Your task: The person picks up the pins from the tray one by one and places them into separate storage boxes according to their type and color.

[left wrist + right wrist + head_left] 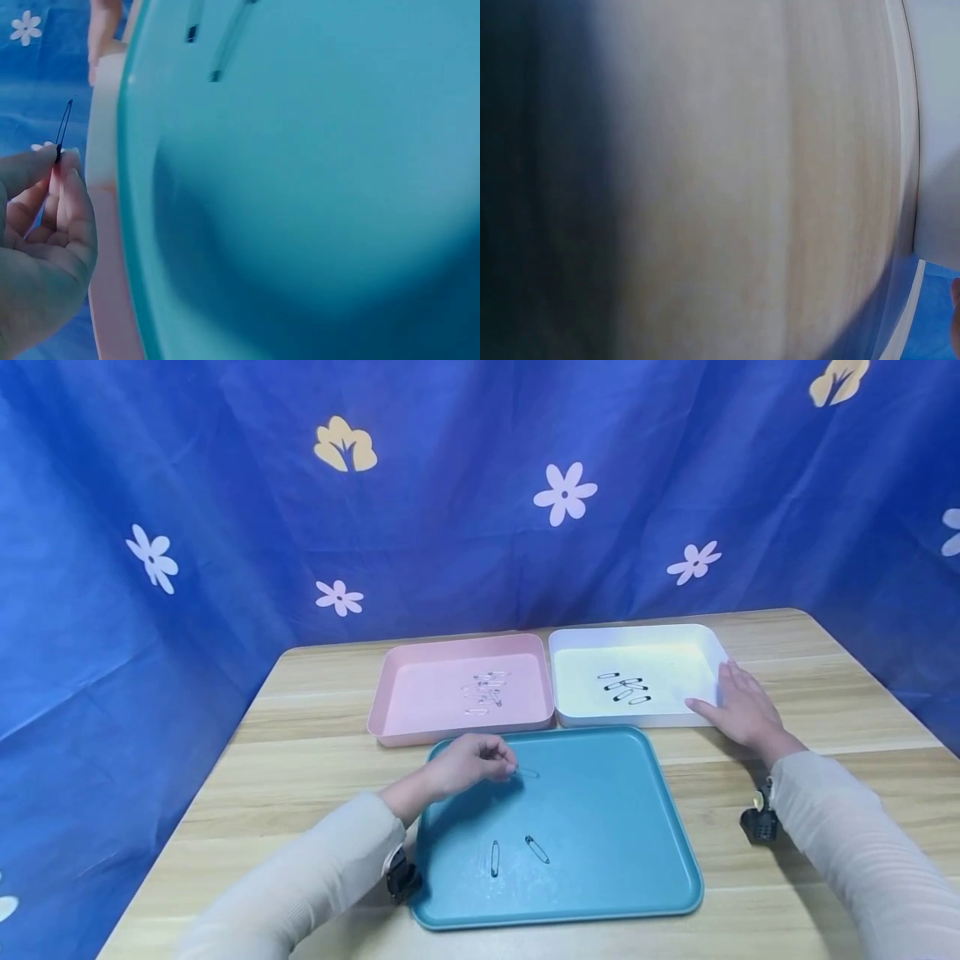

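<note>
My left hand (472,764) hovers over the far left part of the teal tray (600,877) and pinches a safety pin (528,773) between thumb and fingertips. The left wrist view shows that pin (63,129) sticking up from the pinch, with my left hand (45,240) at the frame's left. Two more safety pins (495,858) (537,849) lie on the teal tray. My right hand (738,706) rests flat on the table against the white tray's (712,647) right front corner. Several black pins (624,687) lie in the white tray.
A pink tray (397,685) holding several silver pins (486,691) stands left of the white one, behind the teal tray. All sit on a wooden table (315,752) backed by a blue flowered cloth (225,527). The right wrist view shows only blurred tabletop (765,180).
</note>
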`<action>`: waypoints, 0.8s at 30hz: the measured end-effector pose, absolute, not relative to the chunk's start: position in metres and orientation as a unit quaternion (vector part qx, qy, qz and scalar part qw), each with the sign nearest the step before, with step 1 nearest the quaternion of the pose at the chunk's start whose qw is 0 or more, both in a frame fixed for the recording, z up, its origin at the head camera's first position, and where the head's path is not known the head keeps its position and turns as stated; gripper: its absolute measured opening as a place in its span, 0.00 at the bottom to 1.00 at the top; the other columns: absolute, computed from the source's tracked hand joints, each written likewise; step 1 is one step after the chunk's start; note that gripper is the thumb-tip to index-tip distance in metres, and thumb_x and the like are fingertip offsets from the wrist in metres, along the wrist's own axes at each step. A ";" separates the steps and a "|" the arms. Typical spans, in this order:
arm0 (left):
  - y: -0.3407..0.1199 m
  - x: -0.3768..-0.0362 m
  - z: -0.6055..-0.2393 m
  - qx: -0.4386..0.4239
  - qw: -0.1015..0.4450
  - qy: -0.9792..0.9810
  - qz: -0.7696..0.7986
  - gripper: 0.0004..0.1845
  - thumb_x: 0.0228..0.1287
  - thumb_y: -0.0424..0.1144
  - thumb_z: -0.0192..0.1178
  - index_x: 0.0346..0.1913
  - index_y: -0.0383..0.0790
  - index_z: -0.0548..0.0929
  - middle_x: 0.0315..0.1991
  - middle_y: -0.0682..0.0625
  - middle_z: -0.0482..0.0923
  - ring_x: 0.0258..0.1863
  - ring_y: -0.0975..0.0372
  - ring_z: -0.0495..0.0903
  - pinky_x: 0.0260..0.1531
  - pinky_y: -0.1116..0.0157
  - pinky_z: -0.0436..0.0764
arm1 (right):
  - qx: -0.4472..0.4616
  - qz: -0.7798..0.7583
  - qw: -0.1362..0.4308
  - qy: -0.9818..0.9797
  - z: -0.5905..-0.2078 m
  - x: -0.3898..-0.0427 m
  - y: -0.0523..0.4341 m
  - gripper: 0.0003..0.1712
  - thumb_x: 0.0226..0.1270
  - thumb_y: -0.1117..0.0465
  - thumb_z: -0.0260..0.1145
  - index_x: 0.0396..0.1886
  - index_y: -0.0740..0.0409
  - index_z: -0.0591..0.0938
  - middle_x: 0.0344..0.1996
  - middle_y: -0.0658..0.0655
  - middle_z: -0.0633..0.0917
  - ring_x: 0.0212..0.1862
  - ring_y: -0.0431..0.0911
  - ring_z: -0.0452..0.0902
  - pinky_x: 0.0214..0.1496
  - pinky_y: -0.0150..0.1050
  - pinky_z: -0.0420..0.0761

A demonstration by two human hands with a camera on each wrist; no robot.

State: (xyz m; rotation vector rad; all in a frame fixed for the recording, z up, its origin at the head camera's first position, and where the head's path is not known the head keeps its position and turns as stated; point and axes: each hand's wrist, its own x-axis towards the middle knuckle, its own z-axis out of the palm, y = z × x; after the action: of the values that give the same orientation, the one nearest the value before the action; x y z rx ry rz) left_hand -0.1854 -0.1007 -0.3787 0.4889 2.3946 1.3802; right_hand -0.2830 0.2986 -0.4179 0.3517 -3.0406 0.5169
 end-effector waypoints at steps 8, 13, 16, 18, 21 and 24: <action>-0.065 -0.218 -0.370 0.124 0.143 0.828 0.527 0.05 0.56 0.32 0.56 0.34 0.34 0.78 0.26 0.49 0.75 0.29 0.63 0.75 0.35 0.66 0.76 | 0.109 0.165 0.018 -0.980 -0.417 -0.283 0.299 0.56 0.57 0.33 0.41 0.60 0.78 0.37 0.61 0.75 0.39 0.63 0.63 0.32 0.61 0.53 0.35; -0.040 -0.239 -0.365 0.099 0.141 0.805 0.567 0.07 0.56 0.32 0.56 0.36 0.31 0.77 0.30 0.42 0.77 0.30 0.59 0.75 0.37 0.63 0.76 | 0.104 0.168 0.016 -0.980 -0.417 -0.282 0.297 0.55 0.58 0.34 0.42 0.60 0.78 0.37 0.61 0.75 0.39 0.62 0.63 0.32 0.61 0.53 0.35; -0.026 -0.253 -0.363 0.075 0.136 0.796 0.585 0.08 0.55 0.33 0.57 0.37 0.31 0.78 0.35 0.38 0.77 0.33 0.57 0.77 0.38 0.62 0.76 | 0.102 0.168 0.017 -0.980 -0.418 -0.281 0.298 0.55 0.58 0.34 0.42 0.60 0.78 0.37 0.61 0.75 0.39 0.62 0.63 0.32 0.61 0.53 0.36; -0.017 -0.262 -0.364 0.065 0.121 0.799 0.586 0.08 0.55 0.33 0.57 0.36 0.33 0.78 0.36 0.39 0.77 0.32 0.58 0.77 0.37 0.64 0.76 | 0.101 0.167 0.018 -0.981 -0.418 -0.282 0.298 0.55 0.57 0.33 0.42 0.60 0.78 0.37 0.61 0.75 0.39 0.63 0.63 0.32 0.61 0.54 0.36; -0.002 -0.274 -0.365 0.042 0.097 0.793 0.600 0.05 0.54 0.32 0.58 0.33 0.34 0.79 0.34 0.44 0.78 0.31 0.61 0.78 0.35 0.67 0.76 | 0.101 0.166 0.017 -0.981 -0.418 -0.282 0.298 0.56 0.57 0.33 0.41 0.60 0.78 0.37 0.61 0.75 0.39 0.63 0.63 0.32 0.61 0.53 0.35; 0.012 -0.285 -0.368 0.022 0.089 0.786 0.612 0.03 0.54 0.32 0.57 0.32 0.35 0.79 0.30 0.49 0.78 0.31 0.62 0.78 0.36 0.67 0.76 | 0.099 0.167 0.017 -0.981 -0.419 -0.283 0.297 0.56 0.57 0.33 0.42 0.60 0.78 0.37 0.61 0.74 0.39 0.63 0.63 0.32 0.61 0.53 0.35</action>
State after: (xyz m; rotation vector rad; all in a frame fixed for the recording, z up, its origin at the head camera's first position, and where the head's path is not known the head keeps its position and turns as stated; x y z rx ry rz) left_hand -0.2850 0.0117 -0.3679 0.0658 2.3373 1.8209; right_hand -0.2828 0.2971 -0.4186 0.3065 -3.0497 0.5178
